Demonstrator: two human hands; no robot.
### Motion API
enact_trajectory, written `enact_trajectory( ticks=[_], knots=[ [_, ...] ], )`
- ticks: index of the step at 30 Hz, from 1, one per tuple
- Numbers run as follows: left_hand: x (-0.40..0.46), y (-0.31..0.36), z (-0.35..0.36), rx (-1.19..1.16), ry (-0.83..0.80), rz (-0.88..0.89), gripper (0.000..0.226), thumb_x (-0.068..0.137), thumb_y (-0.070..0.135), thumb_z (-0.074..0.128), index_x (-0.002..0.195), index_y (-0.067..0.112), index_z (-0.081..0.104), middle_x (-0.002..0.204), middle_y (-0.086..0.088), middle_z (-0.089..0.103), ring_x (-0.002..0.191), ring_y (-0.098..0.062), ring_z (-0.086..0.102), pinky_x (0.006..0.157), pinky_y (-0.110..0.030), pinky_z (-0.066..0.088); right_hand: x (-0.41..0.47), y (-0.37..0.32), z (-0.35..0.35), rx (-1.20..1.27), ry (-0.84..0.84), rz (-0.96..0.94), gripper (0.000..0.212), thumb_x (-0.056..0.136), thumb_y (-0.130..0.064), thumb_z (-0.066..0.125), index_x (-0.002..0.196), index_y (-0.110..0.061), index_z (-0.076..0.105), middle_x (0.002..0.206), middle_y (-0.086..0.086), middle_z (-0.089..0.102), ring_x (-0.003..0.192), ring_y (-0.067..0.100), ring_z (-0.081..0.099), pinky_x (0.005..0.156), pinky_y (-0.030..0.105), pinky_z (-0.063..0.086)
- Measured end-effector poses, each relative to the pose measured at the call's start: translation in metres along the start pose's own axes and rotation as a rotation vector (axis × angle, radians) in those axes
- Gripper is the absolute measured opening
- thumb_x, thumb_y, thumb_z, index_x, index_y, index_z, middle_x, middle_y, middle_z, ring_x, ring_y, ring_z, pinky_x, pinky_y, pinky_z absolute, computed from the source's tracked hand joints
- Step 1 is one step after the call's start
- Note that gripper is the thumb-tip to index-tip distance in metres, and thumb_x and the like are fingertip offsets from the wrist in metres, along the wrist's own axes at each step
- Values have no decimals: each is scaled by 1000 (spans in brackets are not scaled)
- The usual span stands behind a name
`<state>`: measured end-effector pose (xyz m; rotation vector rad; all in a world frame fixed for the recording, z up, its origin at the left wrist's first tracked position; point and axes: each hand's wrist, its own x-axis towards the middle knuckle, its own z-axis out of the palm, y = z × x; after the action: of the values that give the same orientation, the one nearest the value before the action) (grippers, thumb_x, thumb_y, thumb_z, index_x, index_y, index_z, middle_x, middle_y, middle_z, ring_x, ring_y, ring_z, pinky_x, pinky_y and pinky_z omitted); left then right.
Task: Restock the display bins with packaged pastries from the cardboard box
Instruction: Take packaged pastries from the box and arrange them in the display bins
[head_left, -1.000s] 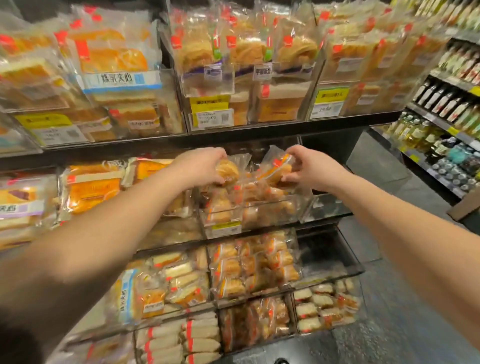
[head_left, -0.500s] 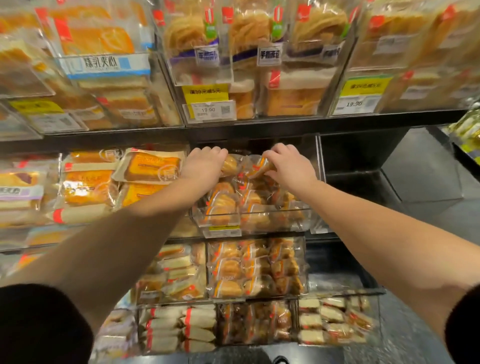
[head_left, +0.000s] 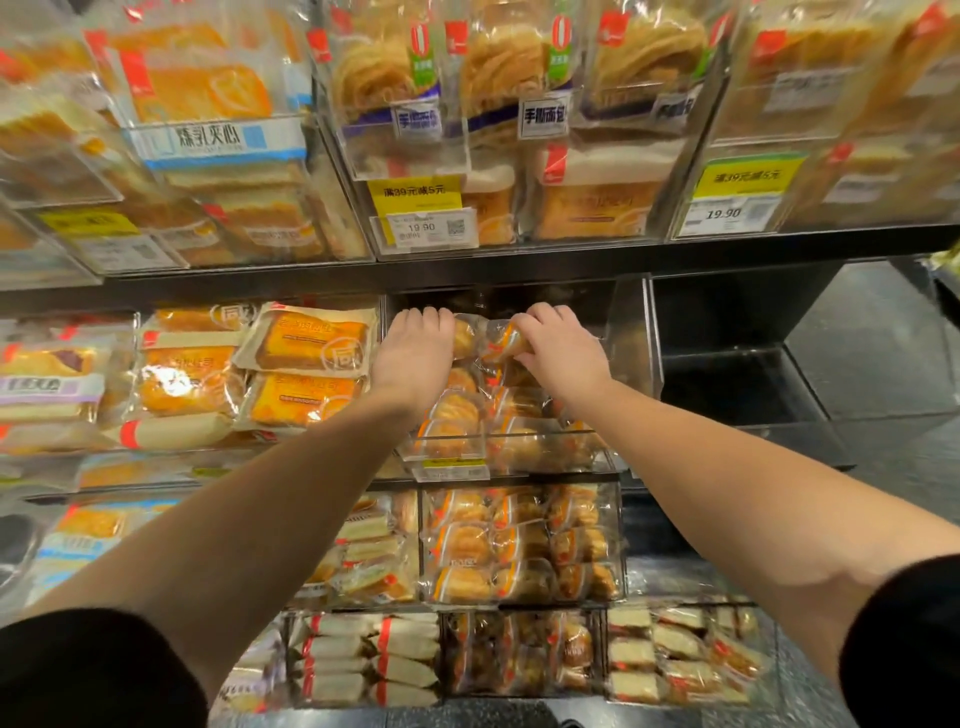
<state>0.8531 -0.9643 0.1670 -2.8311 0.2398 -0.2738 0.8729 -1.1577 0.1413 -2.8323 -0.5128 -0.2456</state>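
Both my hands reach into a clear display bin (head_left: 631, 338) on the middle shelf, filled with small wrapped golden pastries (head_left: 457, 415). My left hand (head_left: 415, 353) lies palm down on the back of the pile, its fingers curled over a wrapped pastry (head_left: 464, 338). Beside it, my right hand (head_left: 563, 353) pinches another wrapped pastry with an orange stripe (head_left: 506, 340) at the top of the pile. The two packets touch each other. The cardboard box is not in view.
Bins of bagged bread (head_left: 519, 104) fill the shelf above, with yellow price tags (head_left: 421, 208). Flat orange-wrapped cakes (head_left: 306, 358) lie left of the bin. A dark bare compartment (head_left: 737, 384) lies to the right. Lower bins (head_left: 519, 545) hold more wrapped pastries and sandwiches.
Both hands have pushed their packets deeper into the bin and lowered them onto the pile. The camera has moved closer and tilted down.
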Motion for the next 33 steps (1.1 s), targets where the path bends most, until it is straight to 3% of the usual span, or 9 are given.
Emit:
enact_trajectory(
  ticks=[3,6,11,16,19,22,25,29,33],
  knots=[
    [-9,6,-3,6,38,3,62,91,3,57,147,7,33,147,-15,41,137,-31,38,118,-40,28,5,0,-1,7,-2,7,47,97,-26,63,141,-22,50,139,0,50,130,22,43,94,36,51],
    [-23,10,-6,-19,47,67,53,90,5,58,140,13,41,138,-10,45,129,-28,40,109,-38,34,9,0,-2,4,-13,-12,49,96,-23,64,143,-23,48,140,0,50,131,22,43,92,37,51],
    [-22,11,0,-270,-157,-76,44,97,7,47,140,14,42,138,-8,46,124,-27,46,101,-38,41,20,-2,-4,77,-58,11,62,92,-35,69,147,-24,42,143,-1,50,134,21,43,99,39,49],
    [-14,11,3,-396,-192,-160,57,96,9,49,149,15,31,154,-10,30,137,-29,36,106,-40,41,19,-7,-4,201,80,319,72,86,-46,73,142,-15,42,137,10,44,131,27,40,101,38,46],
    [-14,13,3,-424,-215,-193,59,96,8,49,151,16,27,159,-10,20,142,-29,30,107,-41,40,18,-11,1,543,139,582,78,81,-43,79,140,-11,39,141,9,41,130,27,45,99,37,47],
    [-11,15,4,-457,-221,-213,61,97,8,50,152,16,25,162,-9,12,144,-29,26,109,-41,40,19,-8,5,815,57,735,76,84,-45,76,140,-11,38,138,9,51,125,30,55,93,39,49],
    [-6,15,7,-504,-261,-254,63,97,6,50,153,18,23,163,-7,6,144,-29,28,107,-41,43,25,-4,7,792,-40,739,63,90,-52,66,136,-13,46,128,6,60,119,29,59,92,38,51],
    [-1,20,12,-557,-304,-324,61,96,3,51,150,16,26,160,-10,12,138,-31,39,101,-38,48,36,-8,6,694,-106,746,68,94,-53,60,144,-13,42,139,9,55,128,31,53,101,43,49],
    [1,22,20,-620,-353,-389,57,95,2,52,146,16,31,157,-9,18,133,-32,45,100,-42,51,42,-13,9,624,-138,734,65,93,-55,59,140,-11,47,133,10,59,122,31,57,96,42,50]
  ],
)
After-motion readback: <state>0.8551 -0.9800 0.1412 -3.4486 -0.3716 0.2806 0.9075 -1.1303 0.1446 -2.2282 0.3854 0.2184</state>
